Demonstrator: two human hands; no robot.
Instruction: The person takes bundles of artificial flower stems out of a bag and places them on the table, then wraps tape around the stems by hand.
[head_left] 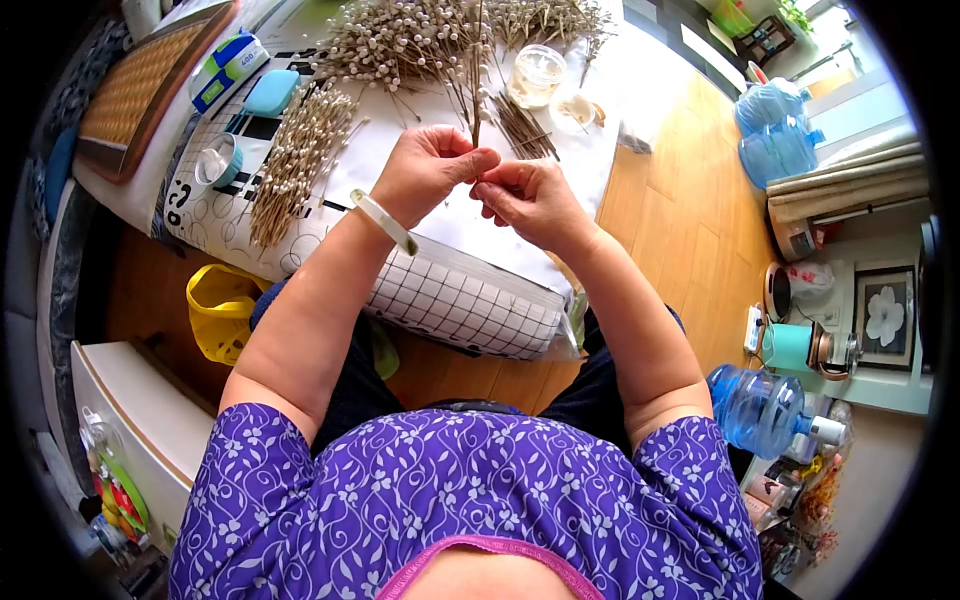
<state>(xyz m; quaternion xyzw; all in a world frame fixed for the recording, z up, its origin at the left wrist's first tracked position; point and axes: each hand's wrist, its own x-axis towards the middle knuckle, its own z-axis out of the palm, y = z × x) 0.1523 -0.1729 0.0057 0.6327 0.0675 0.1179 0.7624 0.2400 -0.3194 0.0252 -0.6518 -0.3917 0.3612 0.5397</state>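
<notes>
Both my hands meet over the near part of the white-covered table. My left hand (432, 172), with a pale bangle (384, 220) at the wrist, is closed around the lower end of some thin brown dried stems (477, 95), which stand upright. Right against it, the fingers of my right hand (530, 198) are pinched together; what lies between them is hidden. Beyond the hands spreads a heap of dried stems with white bead-like heads (390, 45). Short brown sticks (525, 130) lie just past my right hand, near a clear round tub (537, 75) and a smaller tub (573, 113).
Another dried bunch (300, 150) lies left, near a blue box (271, 92), a small blue-rimmed cup (218, 160) and a tissue pack (230, 68). A yellow bag (222, 312) sits below the table. Large water bottles (775, 150) stand right on the wooden floor (680, 230).
</notes>
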